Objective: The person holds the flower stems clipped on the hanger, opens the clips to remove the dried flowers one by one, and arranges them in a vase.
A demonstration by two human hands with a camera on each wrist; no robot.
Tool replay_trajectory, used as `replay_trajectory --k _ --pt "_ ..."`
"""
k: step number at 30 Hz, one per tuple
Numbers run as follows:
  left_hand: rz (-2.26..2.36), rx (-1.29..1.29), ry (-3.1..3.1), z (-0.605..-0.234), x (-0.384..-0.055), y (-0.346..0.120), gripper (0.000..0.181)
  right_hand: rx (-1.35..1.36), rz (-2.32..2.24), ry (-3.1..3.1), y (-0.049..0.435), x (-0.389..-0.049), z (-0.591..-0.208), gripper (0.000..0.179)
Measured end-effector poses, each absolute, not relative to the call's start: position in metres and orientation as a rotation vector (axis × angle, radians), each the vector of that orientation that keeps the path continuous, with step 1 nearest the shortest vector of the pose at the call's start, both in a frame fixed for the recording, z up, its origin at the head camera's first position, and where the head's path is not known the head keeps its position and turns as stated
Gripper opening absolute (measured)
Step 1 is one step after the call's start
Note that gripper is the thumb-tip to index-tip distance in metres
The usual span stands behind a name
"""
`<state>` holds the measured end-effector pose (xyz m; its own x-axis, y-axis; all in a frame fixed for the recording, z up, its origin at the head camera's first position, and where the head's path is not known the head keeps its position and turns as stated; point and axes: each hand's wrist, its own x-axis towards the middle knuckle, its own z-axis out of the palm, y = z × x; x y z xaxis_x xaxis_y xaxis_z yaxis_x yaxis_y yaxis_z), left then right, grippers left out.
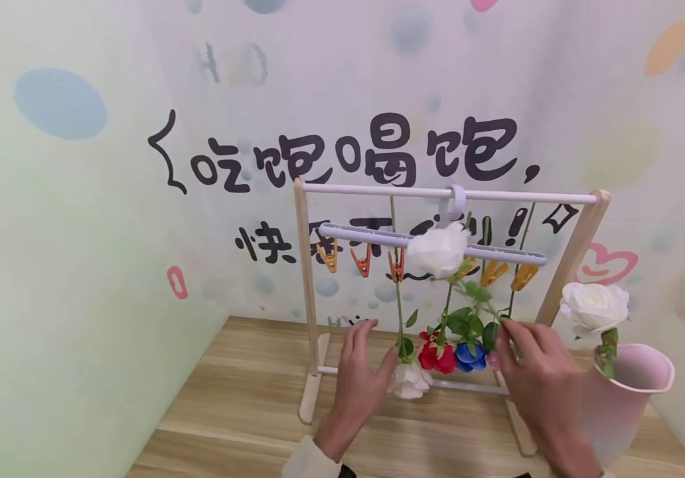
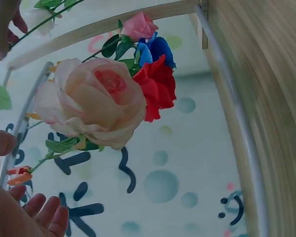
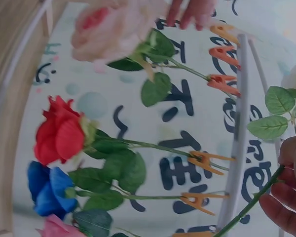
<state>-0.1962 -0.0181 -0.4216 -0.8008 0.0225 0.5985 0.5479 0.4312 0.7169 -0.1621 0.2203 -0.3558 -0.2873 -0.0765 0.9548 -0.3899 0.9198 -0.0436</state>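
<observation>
Right hand [image 1: 542,382]: fingers and thumb pinched on the green stem [image 3: 251,202] of a white rose [image 1: 438,250], so that one's busy.
Left hand [image 1: 360,372]: open, fingers loose and pointing up, holding nothing. It's right by a cream-pink rose [image 1: 411,382], but can't tell if my thumb is touching it.
Rose I'm holding: bloom up, leaning left of my right hand, and from the head view it covers part of the hanger bar [image 1: 498,252].
Vase [image 1: 611,411]: pale pink, just beside my right hand, with another white rose [image 1: 595,309] at its mouth.
Hanging flowers: all heads down, left to right: cream-pink, red [image 1: 436,355], blue [image 1: 470,357], pink [image 3: 61,227].
Clips [image 1: 397,267]: six along the bar, some yellow-orange, some reddish orange.
Rack [image 1: 309,279]: wooden uprights, white top rod with the hanger's hook [image 1: 457,199] over it.
Desk [image 1: 247,378]: wood grain, rack standing on it.
Backdrop [image 1: 79,265]: pastel blobs plus chunky black Chinese characters [image 1: 391,149].
</observation>
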Motion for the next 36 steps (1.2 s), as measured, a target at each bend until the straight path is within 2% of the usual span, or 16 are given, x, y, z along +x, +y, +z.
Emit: replay_trajectory --k 13,25,36 --pt "-1.812 -0.279 -2.191 -0.432 -0.224 0.008 0.051 0.282 0.338 -1.712 0.237 -0.167 -0.322 0.018" --pt "-1.833 -0.359 -2.183 -0.432 -0.225 0.017 0.045 0.156 0.384 -1.539 0.247 -0.167 -0.282 0.016" --pt "-1.779 -0.322 -2.15 -0.433 -0.225 0.021 0.032 0.01 0.383 -1.577 0.286 -0.169 -0.284 0.026"
